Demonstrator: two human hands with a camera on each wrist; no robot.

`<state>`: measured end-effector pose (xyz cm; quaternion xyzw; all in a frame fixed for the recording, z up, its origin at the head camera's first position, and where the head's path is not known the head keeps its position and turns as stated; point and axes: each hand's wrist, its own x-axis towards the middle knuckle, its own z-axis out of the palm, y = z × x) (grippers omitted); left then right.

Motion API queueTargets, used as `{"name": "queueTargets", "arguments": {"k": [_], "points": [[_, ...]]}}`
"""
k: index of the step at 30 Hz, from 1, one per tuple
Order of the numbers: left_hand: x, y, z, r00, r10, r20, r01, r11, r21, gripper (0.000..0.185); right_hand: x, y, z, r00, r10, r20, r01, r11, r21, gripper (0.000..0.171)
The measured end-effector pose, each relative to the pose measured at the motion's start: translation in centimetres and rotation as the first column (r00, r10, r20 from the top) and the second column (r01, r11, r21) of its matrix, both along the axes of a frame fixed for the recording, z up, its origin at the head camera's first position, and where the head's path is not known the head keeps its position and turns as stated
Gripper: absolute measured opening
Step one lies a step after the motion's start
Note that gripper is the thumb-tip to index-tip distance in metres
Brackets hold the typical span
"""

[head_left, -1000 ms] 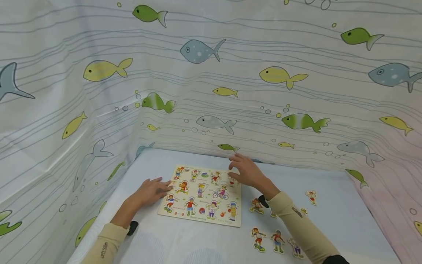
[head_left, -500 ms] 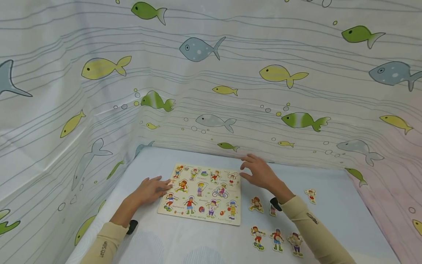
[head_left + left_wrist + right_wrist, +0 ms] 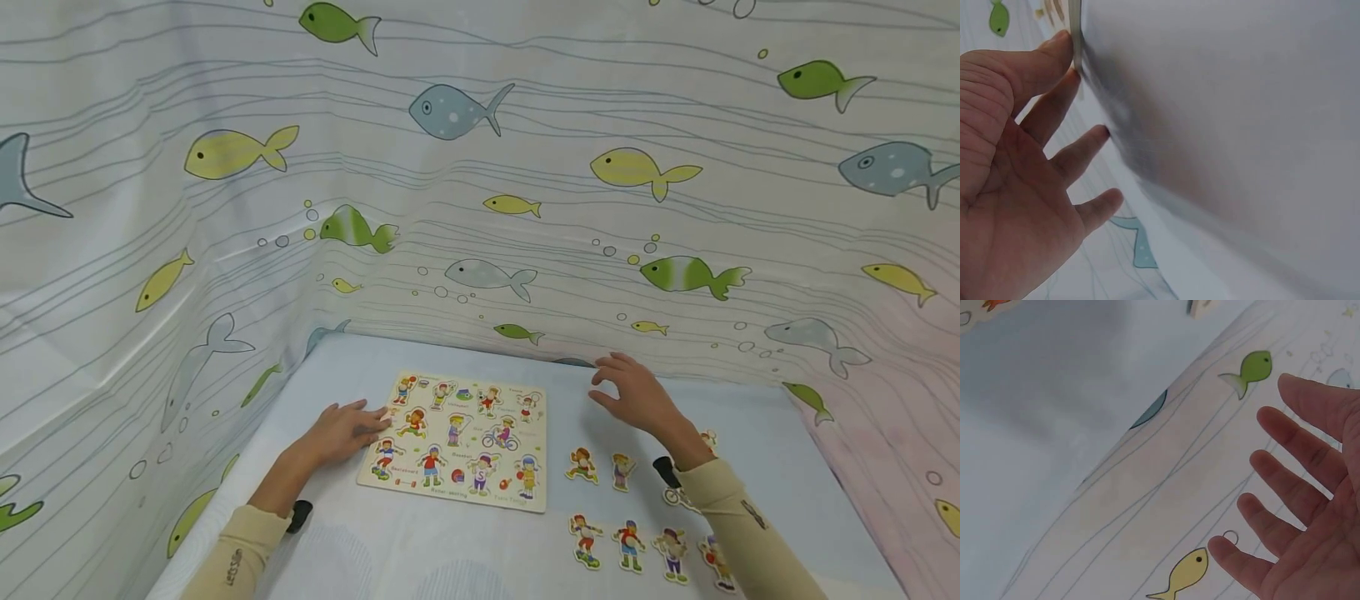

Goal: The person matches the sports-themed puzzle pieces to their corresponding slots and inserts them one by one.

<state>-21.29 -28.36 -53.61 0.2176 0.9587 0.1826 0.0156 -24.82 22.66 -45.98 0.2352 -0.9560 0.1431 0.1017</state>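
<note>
Head view: the puzzle board (image 3: 437, 429) is lying on the table (image 3: 420, 550), the left hand (image 3: 341, 432) touching its left side, the right hand (image 3: 636, 396) hovering off its right. Left wrist: thumb (image 3: 1054, 57) and forefinger (image 3: 1054, 109) are meeting its edge. Right wrist: the fingers (image 3: 1288, 487) are standing apart.

Left grip (image 3: 347, 433) touches left edge of picture board (image 3: 480, 448). Right grip (image 3: 633, 393), fingers loosely bent, apart from board. Loose figure pieces (image 3: 630, 546) on pale surface (image 3: 795, 500), some partly behind right sleeve (image 3: 750, 517).
</note>
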Motion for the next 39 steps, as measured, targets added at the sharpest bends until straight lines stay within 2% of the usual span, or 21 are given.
{"name": "queueTargets", "arguments": {"k": [9,18,26,34,39], "points": [[0.2,-0.1,0.0,1.0,-0.002,0.0,0.002,1.0,-0.002,0.035,0.1,4.1,-1.1,0.995,-0.093,0.046,0.094,0.995,-0.016,0.014],[0.2,-0.2,-0.3,1.0,0.0,-0.004,0.0,1.0,-0.013,0.035,0.7,7.3,-1.2,0.985,-0.151,0.084,0.153,0.988,-0.021,0.016],[0.1,-0.1,-0.3,1.0,-0.01,-0.008,0.01,1.0,-0.013,0.035,1.1,9.9,-1.9,0.96,-0.223,0.171,0.231,0.973,-0.023,0.021],[0.1,-0.2,-0.4,1.0,-0.005,-0.021,0.004,1.0,-0.009,0.035,1.1,12.3,-2.7,0.952,-0.235,0.196,0.242,0.97,-0.012,0.021],[0.0,-0.1,-0.2,1.0,-0.008,-0.029,0.007,1.0,-0.012,0.034,1.6,13.3,-3.3,0.93,-0.281,0.236,0.287,0.958,0.009,0.022]]}}
